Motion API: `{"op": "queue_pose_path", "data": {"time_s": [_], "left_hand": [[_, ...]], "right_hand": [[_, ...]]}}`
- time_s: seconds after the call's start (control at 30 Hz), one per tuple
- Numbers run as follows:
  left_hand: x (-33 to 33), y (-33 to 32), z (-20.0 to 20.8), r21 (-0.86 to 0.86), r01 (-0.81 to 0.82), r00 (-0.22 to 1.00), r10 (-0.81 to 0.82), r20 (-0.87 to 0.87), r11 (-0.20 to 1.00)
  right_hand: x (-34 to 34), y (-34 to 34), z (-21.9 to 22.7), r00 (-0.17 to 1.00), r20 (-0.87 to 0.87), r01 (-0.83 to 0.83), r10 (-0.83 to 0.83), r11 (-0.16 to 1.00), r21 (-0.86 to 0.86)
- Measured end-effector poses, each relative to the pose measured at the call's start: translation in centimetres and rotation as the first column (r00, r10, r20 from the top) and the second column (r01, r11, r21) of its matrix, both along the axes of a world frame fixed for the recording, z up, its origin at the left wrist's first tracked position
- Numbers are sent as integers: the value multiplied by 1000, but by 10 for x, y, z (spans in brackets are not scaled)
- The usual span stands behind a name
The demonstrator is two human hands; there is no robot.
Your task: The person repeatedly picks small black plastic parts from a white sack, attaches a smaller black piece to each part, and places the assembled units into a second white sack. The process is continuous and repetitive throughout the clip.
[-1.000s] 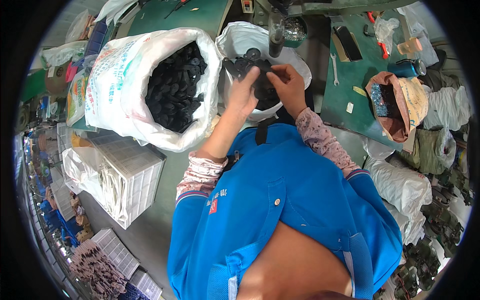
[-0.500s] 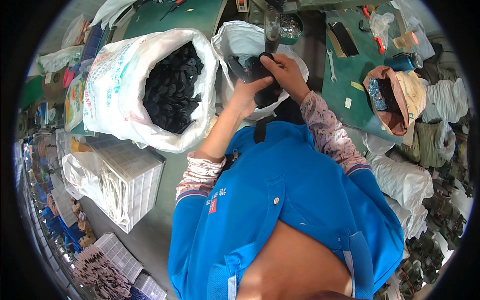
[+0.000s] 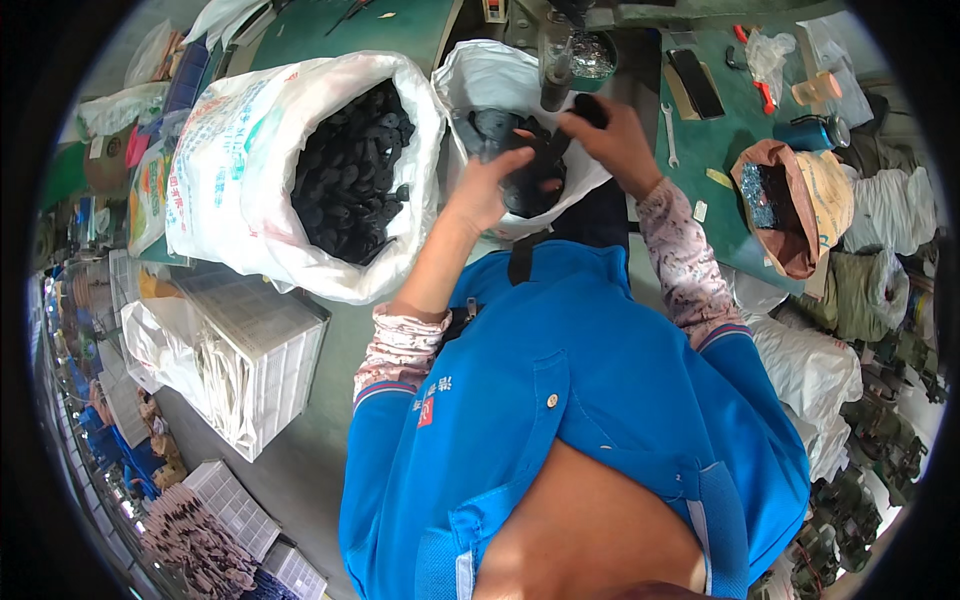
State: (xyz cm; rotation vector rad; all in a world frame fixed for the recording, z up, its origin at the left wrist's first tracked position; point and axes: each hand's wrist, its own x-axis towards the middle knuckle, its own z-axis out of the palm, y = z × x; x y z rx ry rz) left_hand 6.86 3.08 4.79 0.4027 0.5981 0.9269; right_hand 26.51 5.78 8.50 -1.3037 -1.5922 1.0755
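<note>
blue jacket [image 3: 580,400], floral undersleeves [image 3: 405,345], striped cuffs.

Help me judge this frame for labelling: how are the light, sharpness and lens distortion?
Head view: even daylight and soft shadows; the big white sack of black parts is bright but readable; strong fisheye bends the green bench edges, black corners; left hand and right hand sharp enough, rim clutter smeared.

Two hands: left hand [image 3: 487,190], right hand [image 3: 615,140]. Two white sacks of black parts: large sack [image 3: 250,190], small sack [image 3: 490,75]. One wrench [image 3: 669,135]. One white crate [image 3: 265,365].
</note>
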Motion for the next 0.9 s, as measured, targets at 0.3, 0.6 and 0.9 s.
{"op": "queue_pose_path", "data": {"time_s": [0.3,0.6,0.9], "left_hand": [[4,8,-13,49,-184,983,184,10,982],[1,8,-6,210,-181,935,235,-265,961],[8,4,-1,259,-42,944,123,-307,965]], "right_hand": [[-21,-41,-14,868,-464,-73,-178,878,-474],[-17,-46,-13,998,-41,49,-48,999,1],[-5,-17,-20,979,-200,-2,-32,986,-165]]}}
